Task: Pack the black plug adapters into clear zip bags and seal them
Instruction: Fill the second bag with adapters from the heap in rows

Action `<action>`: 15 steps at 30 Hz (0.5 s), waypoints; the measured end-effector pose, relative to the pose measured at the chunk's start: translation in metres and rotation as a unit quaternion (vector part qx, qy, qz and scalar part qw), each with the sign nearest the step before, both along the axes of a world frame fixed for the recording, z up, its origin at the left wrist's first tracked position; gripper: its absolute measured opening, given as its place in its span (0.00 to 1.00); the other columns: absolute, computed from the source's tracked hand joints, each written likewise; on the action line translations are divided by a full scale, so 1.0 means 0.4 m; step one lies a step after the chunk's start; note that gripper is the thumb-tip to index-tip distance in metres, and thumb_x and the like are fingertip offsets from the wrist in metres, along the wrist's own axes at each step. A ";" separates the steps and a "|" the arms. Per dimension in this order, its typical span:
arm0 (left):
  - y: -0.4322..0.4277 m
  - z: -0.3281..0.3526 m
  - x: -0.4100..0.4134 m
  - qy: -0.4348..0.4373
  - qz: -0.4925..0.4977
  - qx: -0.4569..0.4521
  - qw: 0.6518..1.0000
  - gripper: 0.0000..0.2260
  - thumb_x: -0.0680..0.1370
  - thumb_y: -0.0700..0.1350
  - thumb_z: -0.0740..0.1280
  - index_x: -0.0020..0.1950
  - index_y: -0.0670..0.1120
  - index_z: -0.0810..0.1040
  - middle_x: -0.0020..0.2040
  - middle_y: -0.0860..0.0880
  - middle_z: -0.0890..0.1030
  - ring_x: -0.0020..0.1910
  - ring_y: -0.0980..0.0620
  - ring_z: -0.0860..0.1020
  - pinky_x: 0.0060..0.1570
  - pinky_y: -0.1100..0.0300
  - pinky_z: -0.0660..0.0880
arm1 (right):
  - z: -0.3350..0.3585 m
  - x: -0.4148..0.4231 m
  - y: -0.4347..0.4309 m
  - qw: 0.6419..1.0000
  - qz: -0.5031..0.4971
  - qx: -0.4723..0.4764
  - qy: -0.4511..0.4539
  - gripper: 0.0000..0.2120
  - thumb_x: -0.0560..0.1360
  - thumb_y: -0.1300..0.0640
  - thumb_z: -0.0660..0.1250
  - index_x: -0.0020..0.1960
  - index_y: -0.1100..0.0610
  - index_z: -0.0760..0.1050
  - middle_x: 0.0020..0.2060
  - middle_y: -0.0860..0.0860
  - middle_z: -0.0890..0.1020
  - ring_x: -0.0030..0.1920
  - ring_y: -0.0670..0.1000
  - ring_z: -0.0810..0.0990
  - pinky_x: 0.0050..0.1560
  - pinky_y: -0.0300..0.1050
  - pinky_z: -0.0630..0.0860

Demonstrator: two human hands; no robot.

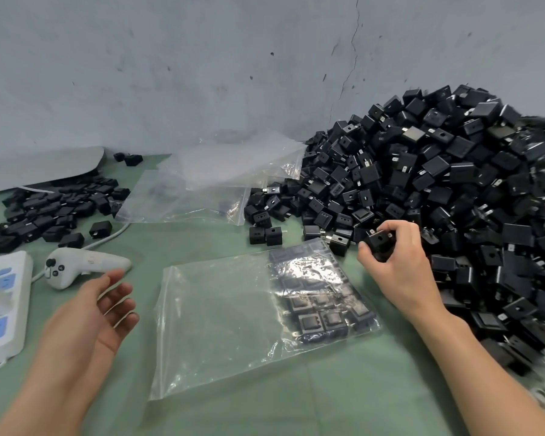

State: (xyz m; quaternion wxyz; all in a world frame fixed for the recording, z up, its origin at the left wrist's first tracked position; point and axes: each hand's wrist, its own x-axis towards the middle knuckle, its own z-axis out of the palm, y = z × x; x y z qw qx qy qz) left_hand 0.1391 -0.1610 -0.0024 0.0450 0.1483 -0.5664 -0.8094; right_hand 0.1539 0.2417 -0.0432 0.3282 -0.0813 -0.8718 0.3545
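A clear zip bag [221,322] lies flat on the green table, its right end filled with several black plug adapters [315,297] in rows. My right hand [394,262] grips black plug adapters [379,245] at the foot of a big heap of adapters [447,190] on the right. My left hand [98,313] hovers left of the bag, palm up, fingers relaxed, holding nothing.
Spare clear bags [208,184] lie behind the filled one. A smaller pile of adapters [57,212] sits at the far left under a grey sheet [38,168]. A white controller [82,265] and a white power strip [0,306] lie at left. Grey wall behind.
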 end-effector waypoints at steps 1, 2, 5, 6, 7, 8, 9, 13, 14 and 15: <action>0.000 0.000 0.000 -0.001 0.000 0.002 1.000 0.08 0.82 0.47 0.61 0.48 0.51 0.79 0.30 0.56 0.80 0.24 0.59 0.76 0.27 0.69 0.75 | 0.000 -0.001 0.001 1.000 -0.002 -0.012 0.006 0.17 0.73 0.44 0.69 0.56 0.47 0.67 0.52 0.44 0.69 0.45 0.41 0.76 0.41 0.47 0.75; 0.000 0.001 0.000 -0.002 0.001 0.004 1.000 0.08 0.82 0.47 0.61 0.48 0.51 0.79 0.30 0.56 0.80 0.24 0.59 0.76 0.27 0.69 0.75 | 0.001 -0.003 0.003 1.000 -0.005 -0.028 0.010 0.17 0.73 0.45 0.70 0.56 0.48 0.67 0.52 0.45 0.69 0.45 0.42 0.77 0.42 0.47 0.75; 0.002 0.003 0.001 -0.004 -0.002 0.008 1.000 0.08 0.82 0.47 0.60 0.48 0.51 0.79 0.30 0.56 0.80 0.24 0.60 0.76 0.27 0.69 0.75 | 0.014 -0.009 0.004 0.994 0.001 -0.108 0.022 0.15 0.73 0.44 0.70 0.54 0.45 0.68 0.52 0.46 0.71 0.45 0.49 0.79 0.44 0.49 0.78; 0.003 0.004 0.002 -0.003 -0.003 0.010 1.000 0.08 0.82 0.47 0.60 0.48 0.51 0.79 0.30 0.56 0.80 0.24 0.60 0.76 0.27 0.69 0.75 | 0.022 -0.009 0.002 0.990 0.004 -0.141 0.031 0.13 0.73 0.43 0.70 0.52 0.43 0.69 0.52 0.46 0.72 0.45 0.49 0.80 0.44 0.48 0.79; 0.004 0.004 0.003 -0.002 -0.003 0.012 1.000 0.08 0.82 0.47 0.60 0.48 0.51 0.79 0.30 0.55 0.80 0.24 0.60 0.76 0.26 0.69 0.75 | 0.032 -0.009 0.000 0.983 0.006 -0.179 0.043 0.13 0.72 0.42 0.70 0.51 0.41 0.69 0.52 0.46 0.73 0.44 0.48 0.80 0.43 0.46 0.78; 0.007 0.006 0.005 0.000 -0.004 0.013 1.000 0.08 0.82 0.46 0.60 0.48 0.50 0.78 0.29 0.55 0.79 0.24 0.60 0.76 0.26 0.69 0.75 | 0.045 -0.011 -0.002 0.973 0.006 -0.224 0.058 0.13 0.71 0.41 0.70 0.51 0.41 0.69 0.51 0.48 0.76 0.43 0.48 0.80 0.41 0.44 0.78; 0.008 0.006 0.006 0.002 -0.004 0.013 1.000 0.08 0.82 0.46 0.60 0.48 0.50 0.78 0.29 0.55 0.79 0.24 0.60 0.76 0.26 0.69 0.75 | 0.060 -0.015 -0.004 0.958 0.003 -0.278 0.075 0.14 0.71 0.41 0.70 0.52 0.42 0.70 0.50 0.49 0.78 0.43 0.48 0.81 0.40 0.43 0.77; 0.027 0.021 0.012 0.030 0.000 0.004 1.000 0.09 0.82 0.46 0.60 0.47 0.51 0.79 0.31 0.55 0.79 0.26 0.59 0.75 0.26 0.69 0.74 | 0.126 -0.028 -0.013 0.810 0.043 -0.571 0.126 0.13 0.75 0.48 0.68 0.54 0.53 0.70 0.41 0.50 0.80 0.39 0.50 0.84 0.36 0.43 0.75; 0.038 0.029 0.015 0.045 0.000 -0.002 0.999 0.09 0.82 0.45 0.60 0.47 0.51 0.79 0.32 0.54 0.79 0.26 0.58 0.75 0.26 0.68 0.74 | 0.138 -0.027 -0.025 0.750 0.074 -0.644 0.131 0.12 0.76 0.48 0.68 0.53 0.54 0.70 0.40 0.50 0.79 0.37 0.50 0.83 0.36 0.41 0.75; 0.052 0.036 0.018 0.066 -0.001 -0.012 0.998 0.09 0.83 0.45 0.60 0.48 0.50 0.79 0.32 0.54 0.79 0.27 0.57 0.75 0.26 0.68 0.74 | 0.148 -0.023 -0.043 0.687 0.105 -0.707 0.132 0.12 0.75 0.48 0.69 0.51 0.54 0.70 0.39 0.50 0.79 0.36 0.50 0.82 0.37 0.41 0.75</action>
